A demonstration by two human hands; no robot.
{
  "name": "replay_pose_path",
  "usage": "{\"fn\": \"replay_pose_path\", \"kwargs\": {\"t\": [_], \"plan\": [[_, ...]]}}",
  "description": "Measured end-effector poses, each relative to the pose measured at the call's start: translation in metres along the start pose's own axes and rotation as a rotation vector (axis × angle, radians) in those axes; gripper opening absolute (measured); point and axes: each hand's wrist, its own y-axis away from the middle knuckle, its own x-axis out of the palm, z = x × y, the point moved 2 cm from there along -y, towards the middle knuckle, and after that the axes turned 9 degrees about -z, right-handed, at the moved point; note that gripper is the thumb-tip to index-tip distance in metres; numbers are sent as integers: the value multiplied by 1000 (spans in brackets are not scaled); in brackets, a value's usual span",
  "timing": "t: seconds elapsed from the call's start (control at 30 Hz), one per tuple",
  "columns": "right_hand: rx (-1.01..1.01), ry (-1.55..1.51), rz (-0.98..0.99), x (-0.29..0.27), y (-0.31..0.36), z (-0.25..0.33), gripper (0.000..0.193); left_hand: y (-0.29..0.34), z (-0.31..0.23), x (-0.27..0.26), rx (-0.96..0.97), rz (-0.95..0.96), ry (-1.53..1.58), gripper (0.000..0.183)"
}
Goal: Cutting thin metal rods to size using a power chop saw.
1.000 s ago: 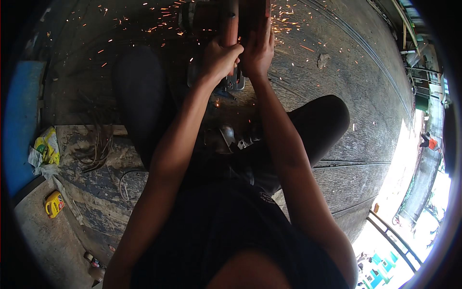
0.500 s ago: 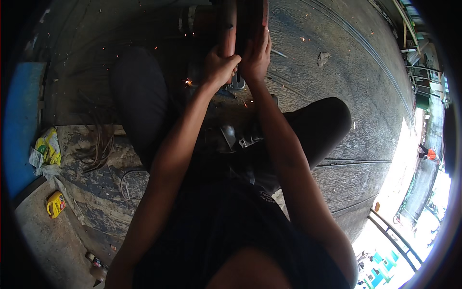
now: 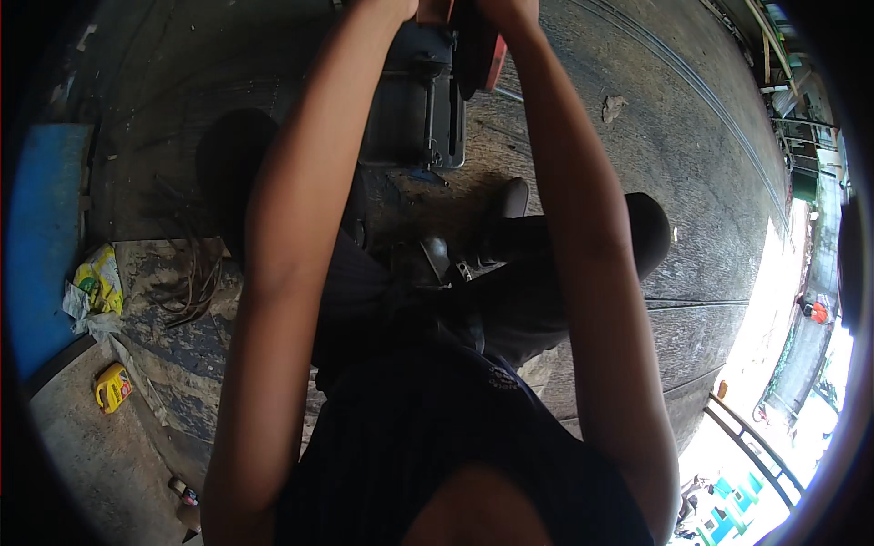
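Both arms stretch forward to the top edge, where most of each hand is cut off. My left hand is beside a reddish bar, its fingers out of sight. Close to a dark part with a red edge is my right hand, whose fingers are also hidden. These parts belong to a floor machine that looks like a cut-off saw. Its dark metal base carries a long screw rod and sits on the floor between my legs.
A bent leg and a dark shoe are near the base. Cables lie at left, near a yellow bag and a yellow jug. A blue panel stands far left. Long thin rods lie at far right.
My hands have moved forward and up to the frame's edge, the bar with them. The left was wrapped round the bar before. Flying sparks have gone, and more of the base shows.
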Motion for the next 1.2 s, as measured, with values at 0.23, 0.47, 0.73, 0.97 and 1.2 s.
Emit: {"fn": "replay_pose_path", "kwargs": {"t": [0.23, 0.47, 0.73, 0.97, 1.2], "plan": [[-260, 242, 285, 28, -66, -60, 44, -29, -27, 17, 571, -448, -737, 42], [666, -391, -308, -117, 82, -30, 38, -57, -48, 22, 580, -431, -907, 41], [1358, -142, 735, -64, 389, -41, 27, -72, -51, 18, 775, -411, -825, 38], [935, 181, 760, -45, 411, 10, 38, -79, -45, 15, 799, -378, -842, 38], [1603, 244, 454, -58, 376, -75, 37, -83, -35, 11, 601, -208, -322, 39]]}}
